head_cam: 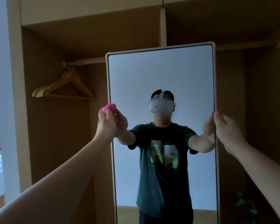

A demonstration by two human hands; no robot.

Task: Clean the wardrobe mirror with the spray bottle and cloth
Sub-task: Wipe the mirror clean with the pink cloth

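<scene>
1. Bracing the mirror (160, 70) is your right hand (228, 131): the thumb lies on the front of the right frame edge and the fingers curl out of sight behind it. Judgement: this grip keeps the tall panel from swinging or tipping while the other side is worked.
2. Your left hand (107, 122) is closed round the pink cloth (109, 108), which is balled up and shows above the knuckles. It sits at the mirror's left frame edge, at about the same height as the right hand. Whether the cloth is touching the frame or the glass, you cannot tell from this view.
3. Judgement: balling the cloth gives a firm pad for rubbing, and holding it at the edge suits a stroke that starts at the frame and crosses the glass.
4. The mirror stands upright in front of the open wardrobe (55, 126), with wooden hangers (63, 86) on the rail (87, 61) to its left.
5. Spray bottle: not identified. A dim teal shape (244, 206) sits low on the right, too dark to name. Neither of your hands holds a bottle.
6. The glass reflects cleanly with no visible droplets or streaks. Judgement: you are at the wiping stage or about to begin it.
</scene>
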